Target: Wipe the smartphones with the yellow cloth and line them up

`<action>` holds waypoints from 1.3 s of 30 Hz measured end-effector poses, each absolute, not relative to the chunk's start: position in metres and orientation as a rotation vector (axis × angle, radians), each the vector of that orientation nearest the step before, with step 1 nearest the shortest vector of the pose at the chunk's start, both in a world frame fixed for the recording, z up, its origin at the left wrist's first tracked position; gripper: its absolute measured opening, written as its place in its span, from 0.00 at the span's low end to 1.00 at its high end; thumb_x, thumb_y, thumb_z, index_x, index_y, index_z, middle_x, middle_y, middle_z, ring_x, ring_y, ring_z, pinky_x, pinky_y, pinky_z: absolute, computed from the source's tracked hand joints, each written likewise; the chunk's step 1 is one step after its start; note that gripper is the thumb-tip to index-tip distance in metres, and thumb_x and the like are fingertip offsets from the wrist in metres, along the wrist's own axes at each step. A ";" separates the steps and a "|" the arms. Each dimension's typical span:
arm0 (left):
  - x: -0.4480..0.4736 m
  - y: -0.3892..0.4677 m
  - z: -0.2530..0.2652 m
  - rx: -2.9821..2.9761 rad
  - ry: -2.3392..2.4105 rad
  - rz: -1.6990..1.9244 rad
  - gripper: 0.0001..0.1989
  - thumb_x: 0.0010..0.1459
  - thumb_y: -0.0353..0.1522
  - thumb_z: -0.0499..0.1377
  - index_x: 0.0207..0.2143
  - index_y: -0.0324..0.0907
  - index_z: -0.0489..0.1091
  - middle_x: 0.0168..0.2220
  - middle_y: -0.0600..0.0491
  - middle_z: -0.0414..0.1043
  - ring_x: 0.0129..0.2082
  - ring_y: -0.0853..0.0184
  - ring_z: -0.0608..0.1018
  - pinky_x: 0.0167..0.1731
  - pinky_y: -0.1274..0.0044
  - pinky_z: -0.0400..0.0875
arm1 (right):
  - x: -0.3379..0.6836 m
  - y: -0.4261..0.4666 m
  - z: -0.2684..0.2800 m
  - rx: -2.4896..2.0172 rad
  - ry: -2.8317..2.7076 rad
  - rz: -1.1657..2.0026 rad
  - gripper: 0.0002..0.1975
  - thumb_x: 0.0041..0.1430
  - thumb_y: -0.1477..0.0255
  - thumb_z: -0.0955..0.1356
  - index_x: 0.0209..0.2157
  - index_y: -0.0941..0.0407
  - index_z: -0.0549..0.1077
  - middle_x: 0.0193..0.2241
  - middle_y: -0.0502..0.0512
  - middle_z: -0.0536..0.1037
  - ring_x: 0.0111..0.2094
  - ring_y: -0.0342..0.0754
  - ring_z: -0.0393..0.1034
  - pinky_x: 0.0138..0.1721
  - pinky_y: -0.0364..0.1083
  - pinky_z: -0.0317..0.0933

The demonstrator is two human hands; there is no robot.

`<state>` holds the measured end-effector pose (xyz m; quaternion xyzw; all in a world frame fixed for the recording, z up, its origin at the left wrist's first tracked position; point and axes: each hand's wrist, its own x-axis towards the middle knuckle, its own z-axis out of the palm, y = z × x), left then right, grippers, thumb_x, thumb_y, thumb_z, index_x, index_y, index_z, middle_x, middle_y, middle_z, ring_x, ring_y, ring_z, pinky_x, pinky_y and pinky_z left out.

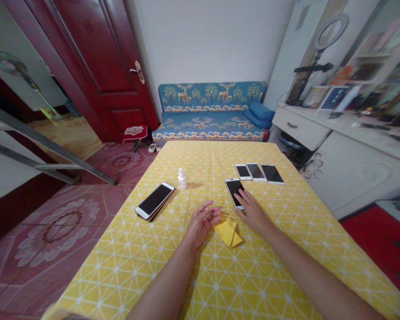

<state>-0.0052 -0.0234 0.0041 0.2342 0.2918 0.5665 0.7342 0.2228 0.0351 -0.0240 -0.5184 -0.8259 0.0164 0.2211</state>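
Two bare hands rest on a table point(126, 266) covered in a yellow cloth with a white triangle pattern, seen from the head camera looking down its length. The left hand point(202, 221) lies near the middle of the table, palm turned partly up and fingers loosely curled, gripping nothing; its fingertips sit just beside a folded yellow cloth point(228, 231), and whether they touch it cannot be told. The right hand point(251, 209) lies flat and open on the other side of that cloth, its fingertips laid on the near end of a white phone with a dark screen point(235, 190). Nothing is clasped in this hand either. Beyond that phone, closer to the far right corner of the table, three more white phones point(256, 172) lie side by side in a row, screens up. A small white dropper bottle point(182, 178) stands upright toward the middle of the far half, and to its left, near the left edge, a larger phone with a gold rim point(155, 201) lies slantwise on top of what seems to be another phone. Past the far edge of the table stands a blue sofa with a deer pattern point(211, 111), a dark red door point(96, 58) to its left, and a white cabinet point(350, 169) along the right side.
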 end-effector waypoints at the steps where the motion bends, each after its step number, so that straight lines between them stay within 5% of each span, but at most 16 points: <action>1: -0.005 -0.024 0.004 0.516 0.643 1.246 0.18 0.56 0.31 0.63 0.48 0.36 0.68 0.41 0.44 0.76 0.39 0.66 0.79 0.45 0.71 0.71 | 0.229 0.026 -0.026 -1.433 -2.284 0.034 0.26 0.63 0.63 0.61 0.59 0.61 0.66 0.64 0.64 0.59 0.66 0.58 0.46 0.63 0.59 0.51; 17: -0.006 -0.024 0.003 0.483 0.655 1.255 0.18 0.55 0.30 0.63 0.48 0.35 0.68 0.39 0.44 0.77 0.37 0.66 0.79 0.45 0.72 0.71 | 0.265 0.009 -0.033 -1.597 -2.160 -0.205 0.25 0.61 0.66 0.61 0.55 0.64 0.70 0.59 0.67 0.66 0.62 0.62 0.56 0.60 0.59 0.57; 26: -0.005 -0.023 0.004 0.482 0.639 1.243 0.18 0.56 0.29 0.62 0.48 0.35 0.67 0.39 0.45 0.76 0.37 0.66 0.79 0.44 0.72 0.72 | 0.377 -0.017 -0.060 -1.906 -1.884 -0.355 0.30 0.59 0.59 0.59 0.53 0.66 0.71 0.58 0.70 0.66 0.62 0.66 0.55 0.61 0.60 0.53; 39: -0.005 -0.023 0.001 0.494 0.660 1.243 0.19 0.56 0.31 0.63 0.49 0.35 0.67 0.40 0.44 0.76 0.38 0.66 0.78 0.45 0.71 0.71 | 0.429 0.109 -0.026 -2.004 -1.789 0.095 0.26 0.51 0.62 0.66 0.52 0.56 0.73 0.60 0.60 0.66 0.60 0.60 0.60 0.61 0.56 0.54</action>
